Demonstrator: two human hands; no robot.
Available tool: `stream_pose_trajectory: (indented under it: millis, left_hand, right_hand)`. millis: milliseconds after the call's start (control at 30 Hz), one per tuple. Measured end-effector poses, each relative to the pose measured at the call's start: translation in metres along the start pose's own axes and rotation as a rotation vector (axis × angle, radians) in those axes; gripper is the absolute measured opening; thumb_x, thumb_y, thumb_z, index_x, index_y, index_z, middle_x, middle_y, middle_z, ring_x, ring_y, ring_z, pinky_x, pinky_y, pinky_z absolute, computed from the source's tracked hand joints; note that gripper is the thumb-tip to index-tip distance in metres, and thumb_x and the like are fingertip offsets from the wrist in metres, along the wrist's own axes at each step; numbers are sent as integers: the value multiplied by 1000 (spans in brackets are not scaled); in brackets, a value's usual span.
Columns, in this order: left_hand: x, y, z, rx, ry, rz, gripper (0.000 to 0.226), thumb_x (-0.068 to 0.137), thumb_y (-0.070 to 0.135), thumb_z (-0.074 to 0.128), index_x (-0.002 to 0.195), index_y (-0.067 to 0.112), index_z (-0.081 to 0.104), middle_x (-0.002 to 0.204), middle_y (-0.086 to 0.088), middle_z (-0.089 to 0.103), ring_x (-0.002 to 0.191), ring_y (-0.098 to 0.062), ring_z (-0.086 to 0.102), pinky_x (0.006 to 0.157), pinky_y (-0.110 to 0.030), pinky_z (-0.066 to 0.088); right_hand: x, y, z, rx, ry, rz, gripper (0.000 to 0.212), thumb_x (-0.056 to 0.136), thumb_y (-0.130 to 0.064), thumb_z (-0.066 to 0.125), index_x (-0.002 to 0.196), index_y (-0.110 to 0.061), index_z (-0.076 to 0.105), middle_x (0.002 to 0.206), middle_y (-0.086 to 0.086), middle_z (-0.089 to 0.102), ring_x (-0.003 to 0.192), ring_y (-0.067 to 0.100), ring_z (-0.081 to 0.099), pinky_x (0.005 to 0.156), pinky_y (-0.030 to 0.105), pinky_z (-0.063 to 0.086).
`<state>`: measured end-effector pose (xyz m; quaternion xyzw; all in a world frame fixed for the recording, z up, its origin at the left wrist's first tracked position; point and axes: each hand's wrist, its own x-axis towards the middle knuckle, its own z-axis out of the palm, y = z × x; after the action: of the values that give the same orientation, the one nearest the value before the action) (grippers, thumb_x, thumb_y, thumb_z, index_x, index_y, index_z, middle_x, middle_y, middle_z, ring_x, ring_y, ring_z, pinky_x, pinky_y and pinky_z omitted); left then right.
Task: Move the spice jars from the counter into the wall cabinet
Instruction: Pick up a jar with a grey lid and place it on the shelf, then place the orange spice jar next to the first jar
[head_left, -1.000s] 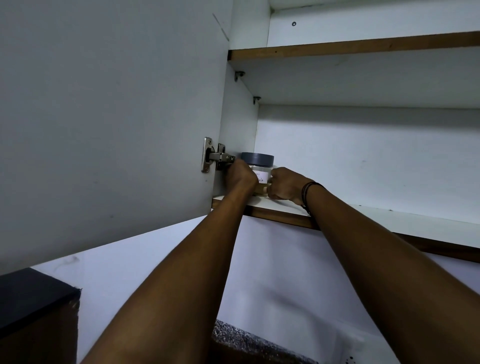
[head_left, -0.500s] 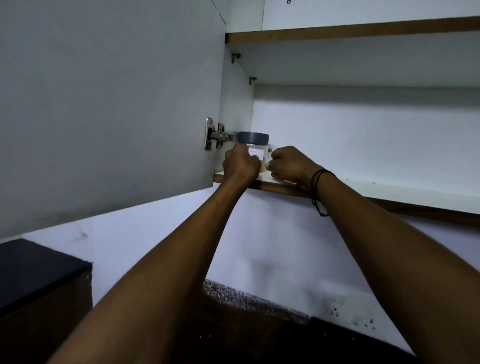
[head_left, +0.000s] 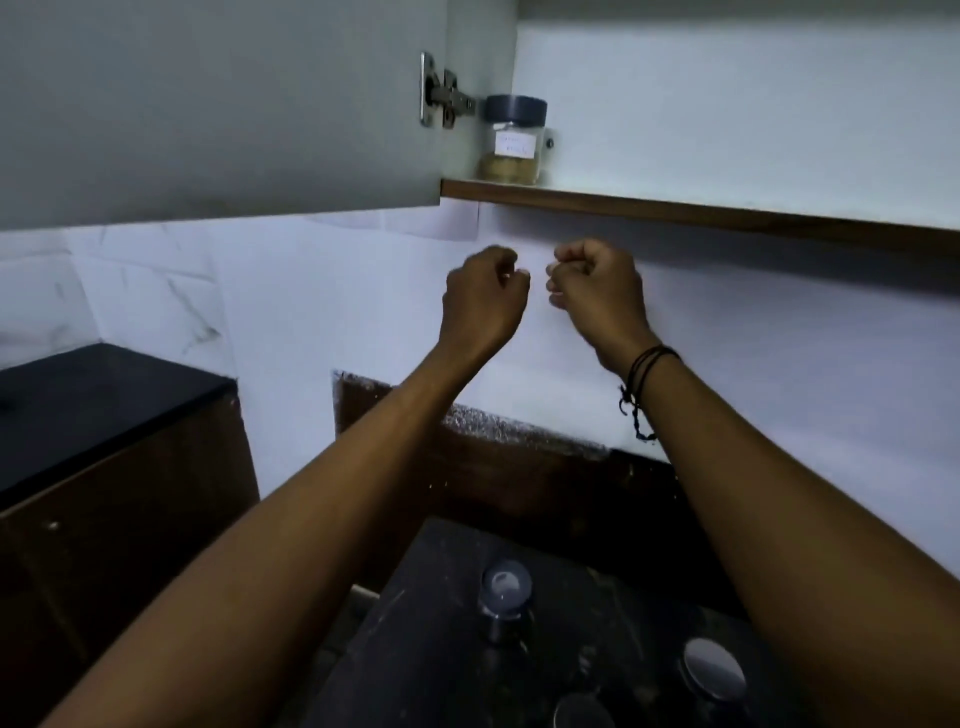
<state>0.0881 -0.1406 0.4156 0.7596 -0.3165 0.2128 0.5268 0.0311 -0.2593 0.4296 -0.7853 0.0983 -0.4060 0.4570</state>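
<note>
Fingers (head_left: 506, 270) curled, both hands below shelf edge (head_left: 675, 208), holding nothing.

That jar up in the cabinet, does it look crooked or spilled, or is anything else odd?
Nothing stands out. The clear jar with a dark lid stands upright on the white cabinet shelf, in the left corner by the metal hinge, lid on, no spill visible. Both hands hang below it, holding nothing.
</note>
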Motion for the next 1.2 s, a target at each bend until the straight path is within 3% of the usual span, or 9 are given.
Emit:
stream_pose_trajectory:
  millis: [167, 267, 400, 533, 633, 800, 933, 1067, 1200]
  left_hand:
    - [-74, -50, 13, 19, -139, -133, 14, 95, 23, 57, 101, 16, 68, 97, -9, 71, 92, -25, 63, 88, -38, 50]
    - [-109, -79, 21, 5, -168, -213, 16, 94, 20, 58, 100, 11, 69, 99, -13, 73, 93, -27, 67, 86, -41, 54]
    - [-171, -127, 37, 43, -319, -291, 22, 95, 21, 61, 111, 11, 72, 106, -6, 73, 97, -17, 65, 80, -26, 46]
    - [-265, -172, 37, 47, -529, -334, 16, 96, 17, 59, 102, 12, 73, 94, 0, 72, 83, -9, 64, 72, -17, 46]
    - [-332, -193, 30, 65, -628, -447, 10, 95, 13, 61, 95, 15, 71, 84, 5, 67, 70, 5, 57, 65, -4, 41]
    - [-430, -217, 28, 42, -750, -622, 20, 98, 20, 56, 108, 12, 71, 99, -5, 73, 89, -18, 68, 77, -29, 52]
    - [-456, -223, 31, -63, -611, -702, 26, 101, 36, 52, 116, 25, 71, 106, 9, 74, 94, -2, 68, 80, -18, 51]
    - [-463, -228, 36, -122, -594, -765, 23, 101, 43, 49, 113, 40, 69, 104, 20, 72, 96, 8, 65, 81, -11, 48]
    - [-465, -228, 40, -179, -555, -825, 27, 100, 44, 48, 116, 37, 69, 107, 17, 72, 96, 4, 66, 78, -13, 50]
  right_hand:
    - [-67, 59, 28, -75, -76, 113, 19, 88, -16, 61, 105, -14, 69, 100, 5, 73, 95, 24, 69, 90, 43, 57]
    - [-107, 90, 44, -154, -103, 165, 16, 88, -14, 61, 101, -18, 70, 92, -5, 69, 84, 10, 65, 75, 22, 49]
    - [-171, 145, 60, -245, -158, 273, 12, 90, -17, 60, 98, -20, 69, 85, -11, 62, 76, 2, 56, 60, 8, 37]
    - [-269, 189, 75, -287, -342, 373, 16, 93, -16, 57, 102, -28, 64, 86, -19, 58, 76, -3, 55, 66, 14, 44]
    - [-339, 203, 74, -312, -504, 391, 28, 86, -14, 60, 113, -20, 63, 104, -4, 64, 93, 13, 62, 86, 33, 54]
    - [-427, 225, 68, -586, -852, 476, 71, 72, -42, 65, 138, -24, 42, 134, 6, 48, 125, 31, 47, 106, 39, 40]
    - [-456, 243, 65, -553, -831, 373, 95, 79, -40, 64, 157, -26, 11, 151, 4, 28, 136, 28, 35, 112, 36, 34]
    - [-458, 255, 64, -428, -787, 375, 97, 80, -33, 71, 157, -27, 12, 151, 2, 33, 138, 23, 37, 113, 33, 36]
    - [-459, 262, 66, -325, -723, 461, 103, 76, -29, 79, 157, -24, 14, 155, 3, 34, 141, 20, 37, 114, 34, 36]
